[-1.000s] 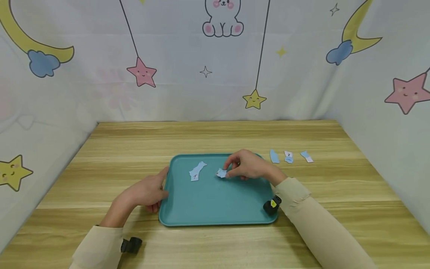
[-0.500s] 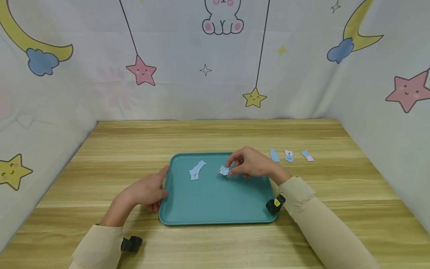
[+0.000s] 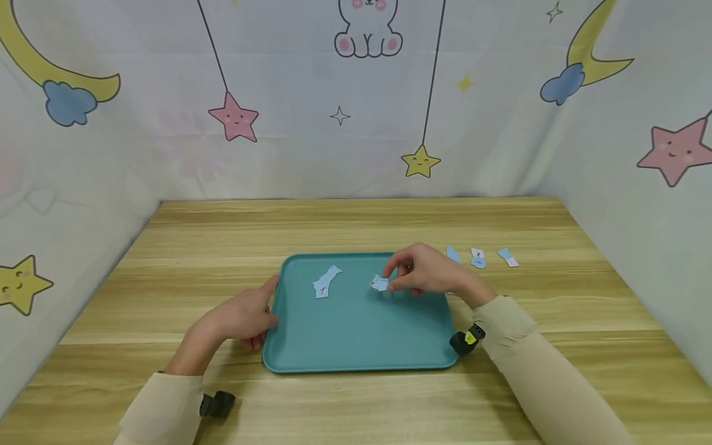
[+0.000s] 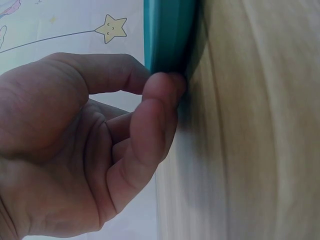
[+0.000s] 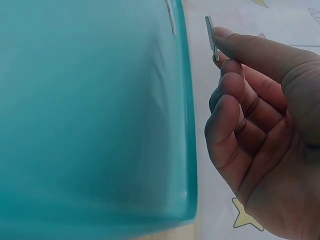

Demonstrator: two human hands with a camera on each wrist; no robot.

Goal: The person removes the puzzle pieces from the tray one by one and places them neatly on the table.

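Note:
A thin, light-blue jigsaw piece (image 3: 380, 283) with a small red mark is pinched between the thumb and index finger of my right hand (image 3: 428, 272). The right wrist view shows that held piece (image 5: 211, 37) edge-on, raised off the teal tray (image 3: 356, 334). My left hand (image 3: 245, 315) grips the tray's left edge, its thumb and fingertips meeting at the rim in the left wrist view. Toward the tray's back left lies a longer blue piece (image 3: 325, 283) with a dark mark at its lower end.
Behind the right arm, three more pieces lie on the wooden table (image 3: 556, 346): a blue one (image 3: 453, 254) partly hidden by the hand, a white-and-blue one (image 3: 478, 258) and a two-tone one (image 3: 508, 258). Printed cloth walls (image 3: 300, 154) enclose the back and sides.
My right hand has drifted to the right over the tray with the pinched piece, and now partly covers the nearest piece on the table. The left hand and tray stay put.

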